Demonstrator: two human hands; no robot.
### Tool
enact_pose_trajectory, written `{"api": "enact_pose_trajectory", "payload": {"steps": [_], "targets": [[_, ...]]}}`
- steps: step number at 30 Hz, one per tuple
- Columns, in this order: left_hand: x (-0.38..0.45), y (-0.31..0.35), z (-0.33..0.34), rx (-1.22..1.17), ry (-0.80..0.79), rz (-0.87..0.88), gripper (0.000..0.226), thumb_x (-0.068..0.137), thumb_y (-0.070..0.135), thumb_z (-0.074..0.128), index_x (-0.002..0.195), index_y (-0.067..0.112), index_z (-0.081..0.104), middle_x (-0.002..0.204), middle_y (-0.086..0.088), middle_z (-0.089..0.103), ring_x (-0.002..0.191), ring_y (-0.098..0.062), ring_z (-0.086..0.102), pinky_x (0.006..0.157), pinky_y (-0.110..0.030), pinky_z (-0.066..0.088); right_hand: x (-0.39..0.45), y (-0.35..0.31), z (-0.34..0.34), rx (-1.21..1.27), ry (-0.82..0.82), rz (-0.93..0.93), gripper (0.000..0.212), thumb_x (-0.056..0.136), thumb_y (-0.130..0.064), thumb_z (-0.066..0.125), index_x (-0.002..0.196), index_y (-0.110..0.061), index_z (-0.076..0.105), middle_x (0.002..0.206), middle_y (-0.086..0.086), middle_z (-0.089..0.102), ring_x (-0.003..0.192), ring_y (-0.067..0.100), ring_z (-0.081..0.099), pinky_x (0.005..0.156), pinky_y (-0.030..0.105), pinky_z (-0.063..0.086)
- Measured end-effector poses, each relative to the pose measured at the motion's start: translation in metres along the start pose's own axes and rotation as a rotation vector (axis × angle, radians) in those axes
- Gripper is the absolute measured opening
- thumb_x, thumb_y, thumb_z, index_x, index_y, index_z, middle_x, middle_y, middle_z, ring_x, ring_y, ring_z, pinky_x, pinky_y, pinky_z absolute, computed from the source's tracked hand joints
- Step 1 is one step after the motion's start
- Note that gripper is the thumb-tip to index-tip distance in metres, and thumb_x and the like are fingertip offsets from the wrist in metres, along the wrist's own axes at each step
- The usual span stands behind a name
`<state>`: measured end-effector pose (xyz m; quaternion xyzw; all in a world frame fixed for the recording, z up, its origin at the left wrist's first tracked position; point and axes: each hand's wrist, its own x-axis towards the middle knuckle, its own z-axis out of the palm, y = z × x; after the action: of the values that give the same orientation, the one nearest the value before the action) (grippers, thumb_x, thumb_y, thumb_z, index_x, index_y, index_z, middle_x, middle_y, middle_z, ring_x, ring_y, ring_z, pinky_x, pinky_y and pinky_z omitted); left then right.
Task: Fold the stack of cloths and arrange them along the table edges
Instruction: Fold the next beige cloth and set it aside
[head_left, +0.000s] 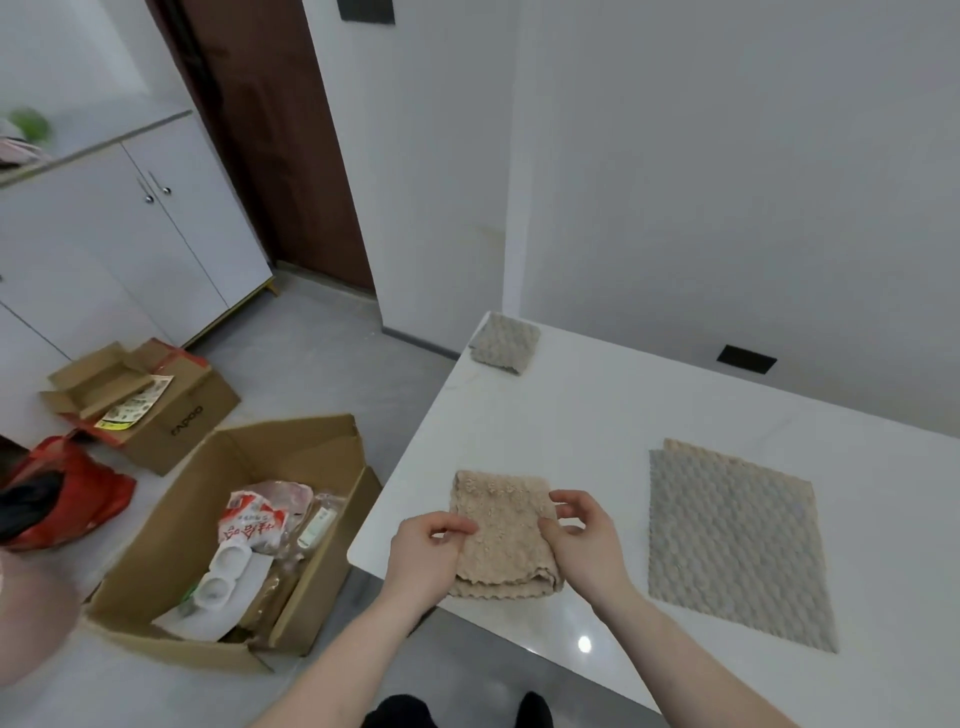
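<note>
A folded beige cloth (503, 535) lies near the front left corner of the white table (597, 431). My left hand (423, 556) pinches its left edge with thumb and fingers. My right hand (584, 535) pinches its right edge the same way. A folded grey cloth (505, 343) sits at the far left corner of the table. To the right lies a stack of unfolded cloths (732, 540), a grey one on top and a beige one showing beneath its far edge.
Left of the table an open cardboard box (249, 535) with packaging stands on the floor. A smaller box (150, 400) and a red bag (62, 493) lie beyond it. White cabinets (130, 234) line the left wall. The table's far side meets the wall.
</note>
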<state>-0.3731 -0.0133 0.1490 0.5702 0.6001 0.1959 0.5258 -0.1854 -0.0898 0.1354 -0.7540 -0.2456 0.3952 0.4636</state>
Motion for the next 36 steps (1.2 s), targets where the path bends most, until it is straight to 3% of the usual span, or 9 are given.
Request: {"api": "enact_pose_trajectory", "payload": {"steps": [4,7,9,12,14,19,25,32,36], "targets": [[0.022,0.0,-0.021,-0.009,-0.057,0.019,0.028,0.099,0.015,0.061,0.087,0.032,0.081,0.105,0.016,0.071,0.086,0.001,0.064,0.054,-0.004,0.044,0.009,-0.013,0.02,-0.019,0.014,0.005,0.021,0.09,-0.016,0.07,0.105,-0.03,0.067,0.102,-0.007,0.069,0.065,0.008,0.067,0.057,0.019,0.051],[0.043,-0.002,-0.042,0.01,-0.151,0.028,0.029,0.101,0.015,0.055,0.094,0.032,0.078,0.094,0.017,0.067,0.072,-0.003,0.059,0.052,-0.006,0.045,0.013,-0.017,0.045,0.004,0.073,0.044,0.018,0.09,-0.02,0.072,0.105,-0.03,0.067,0.103,-0.007,0.07,0.074,0.012,0.072,0.066,0.024,0.054],[0.055,-0.005,-0.062,0.044,-0.228,0.038,0.03,0.1,0.014,0.053,0.099,0.033,0.076,0.086,0.018,0.064,0.074,-0.009,0.058,0.051,-0.007,0.043,0.011,-0.019,0.067,0.042,0.116,0.066,0.018,0.09,-0.021,0.072,0.105,-0.029,0.068,0.105,-0.006,0.071,0.079,0.015,0.074,0.071,0.029,0.057],[0.078,-0.012,-0.088,0.103,-0.318,0.045,0.031,0.1,0.012,0.051,0.104,0.032,0.073,0.083,0.019,0.061,0.069,-0.015,0.056,0.051,-0.014,0.044,0.007,-0.024,0.1,0.082,0.164,0.09,0.018,0.091,-0.021,0.073,0.107,-0.027,0.067,0.106,-0.007,0.071,0.08,0.015,0.074,0.068,0.027,0.056],[0.09,-0.016,-0.1,0.138,-0.364,0.036,0.033,0.098,0.009,0.05,0.105,0.031,0.073,0.088,0.017,0.064,0.054,-0.015,0.05,0.051,-0.023,0.044,0.001,-0.027,0.115,0.108,0.205,0.104,0.018,0.091,-0.022,0.073,0.108,-0.027,0.067,0.105,-0.008,0.071,0.079,0.015,0.074,0.067,0.025,0.054],[0.11,-0.021,-0.108,0.192,-0.491,0.052,0.037,0.097,0.005,0.046,0.111,0.03,0.07,0.11,0.011,0.067,0.044,-0.012,0.046,0.048,-0.023,0.042,-0.008,-0.026,0.128,0.116,0.249,0.158,0.026,0.088,-0.014,0.068,0.112,-0.026,0.065,0.11,-0.01,0.068,0.083,0.017,0.073,0.069,0.024,0.05],[0.14,-0.009,-0.098,0.215,-0.53,0.025,0.038,0.096,0.006,0.046,0.115,0.031,0.067,0.123,-0.005,0.067,0.04,-0.005,0.045,0.045,-0.021,0.04,0.019,-0.03,0.123,0.109,0.272,0.191,0.031,0.086,-0.01,0.067,0.112,-0.027,0.065,0.111,-0.01,0.068,0.083,0.014,0.073,0.071,0.025,0.052],[0.189,0.005,-0.101,0.277,-0.507,-0.012,0.038,0.097,0.005,0.047,0.122,0.028,0.064,0.108,-0.004,0.069,0.035,-0.004,0.041,0.043,-0.02,0.037,0.081,-0.039,0.142,0.091,0.21,0.2,0.03,0.087,-0.01,0.067,0.113,-0.025,0.064,0.112,-0.008,0.067,0.084,0.014,0.073,0.069,0.024,0.052],[0.219,0.013,-0.098,0.3,-0.528,-0.017,0.04,0.096,0.004,0.046,0.122,0.029,0.063,0.113,0.002,0.063,0.036,-0.005,0.043,0.044,-0.021,0.038,0.109,-0.044,0.152,0.089,0.224,0.222,0.03,0.087,-0.01,0.066,0.113,-0.025,0.064,0.112,-0.008,0.067,0.083,0.014,0.074,0.069,0.024,0.053]]}}
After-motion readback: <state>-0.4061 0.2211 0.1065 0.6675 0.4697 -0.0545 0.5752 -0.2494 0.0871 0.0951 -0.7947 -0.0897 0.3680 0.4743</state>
